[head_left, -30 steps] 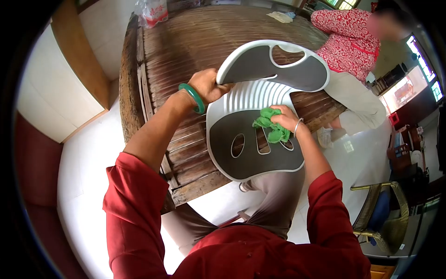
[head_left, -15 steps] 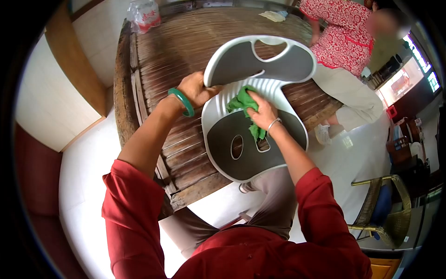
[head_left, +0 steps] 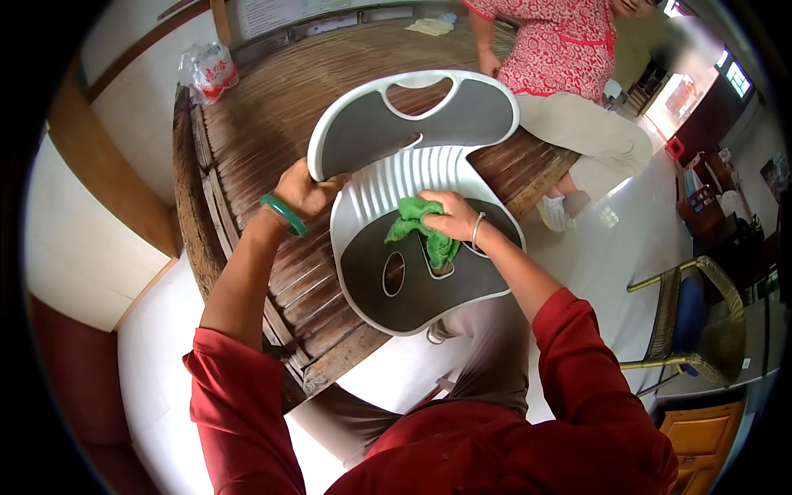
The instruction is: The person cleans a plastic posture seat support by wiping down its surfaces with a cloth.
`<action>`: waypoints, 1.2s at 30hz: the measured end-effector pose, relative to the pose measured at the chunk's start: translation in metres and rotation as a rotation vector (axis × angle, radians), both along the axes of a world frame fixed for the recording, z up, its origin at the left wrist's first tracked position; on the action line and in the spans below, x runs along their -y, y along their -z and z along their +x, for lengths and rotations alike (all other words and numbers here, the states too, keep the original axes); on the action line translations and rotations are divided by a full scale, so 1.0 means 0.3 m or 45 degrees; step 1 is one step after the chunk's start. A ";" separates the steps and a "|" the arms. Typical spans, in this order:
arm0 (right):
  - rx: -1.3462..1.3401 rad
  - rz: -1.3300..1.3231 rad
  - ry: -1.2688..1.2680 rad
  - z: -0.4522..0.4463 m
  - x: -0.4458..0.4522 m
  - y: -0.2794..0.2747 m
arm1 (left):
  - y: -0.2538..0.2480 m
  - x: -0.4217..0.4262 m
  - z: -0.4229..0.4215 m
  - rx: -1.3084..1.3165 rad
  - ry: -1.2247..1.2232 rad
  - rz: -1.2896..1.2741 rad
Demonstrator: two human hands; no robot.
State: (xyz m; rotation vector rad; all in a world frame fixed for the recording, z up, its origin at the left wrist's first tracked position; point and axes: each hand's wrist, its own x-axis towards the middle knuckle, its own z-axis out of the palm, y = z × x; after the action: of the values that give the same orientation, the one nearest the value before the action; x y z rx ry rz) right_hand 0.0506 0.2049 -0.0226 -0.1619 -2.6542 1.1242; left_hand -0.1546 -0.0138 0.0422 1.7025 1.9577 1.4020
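Note:
A white and grey plastic seat with a backrest (head_left: 371, 285) rests on the slatted wooden bed, tilted toward me. At the left edge of its backrest, my left hand (head_left: 304, 190) is closed around the rim, a green bangle on the wrist. My right hand (head_left: 450, 216) grips a bunched green cloth (head_left: 406, 224) and presses it on the grey seat pad, just below the white ribbed part. Part of the cloth hangs over one of the cut-outs in the pad. The fingertips of my right hand are partly hidden in the cloth.
The slatted wooden bed (head_left: 272, 107) has a raised log edge at left. A plastic-wrapped pack (head_left: 208, 73) lies at its far left corner. Another person in a red patterned top (head_left: 557, 49) sits at the far right. A metal-framed chair (head_left: 701, 322) stands on the floor at right.
My right hand has moved the green cloth from the ribbed middle down onto the grey seat pad. My left hand still holds the backrest rim. The camera view has shifted.

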 end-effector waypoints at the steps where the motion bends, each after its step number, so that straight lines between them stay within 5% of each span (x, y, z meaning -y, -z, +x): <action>1: 0.001 -0.045 0.076 0.018 0.001 -0.017 | -0.004 0.006 0.005 0.071 0.001 -0.017; 4: -0.194 0.083 0.381 0.022 -0.005 0.006 | -0.003 0.012 -0.007 0.208 -0.019 -0.146; 7: -0.252 0.351 0.540 0.000 -0.011 0.005 | 0.009 0.007 -0.014 0.166 0.123 0.080; 11: -0.324 0.597 0.512 -0.045 -0.018 0.015 | -0.015 0.020 -0.013 0.098 0.132 0.042; 36: -0.231 0.653 0.484 -0.071 -0.008 0.081 | -0.055 0.011 0.038 0.011 0.048 -0.034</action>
State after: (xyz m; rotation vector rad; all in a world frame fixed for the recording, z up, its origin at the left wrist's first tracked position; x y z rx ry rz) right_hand 0.0293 0.2072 -0.0468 -0.4174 -2.5054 0.3120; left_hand -0.1431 -0.0171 0.0585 1.7097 1.9209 1.3620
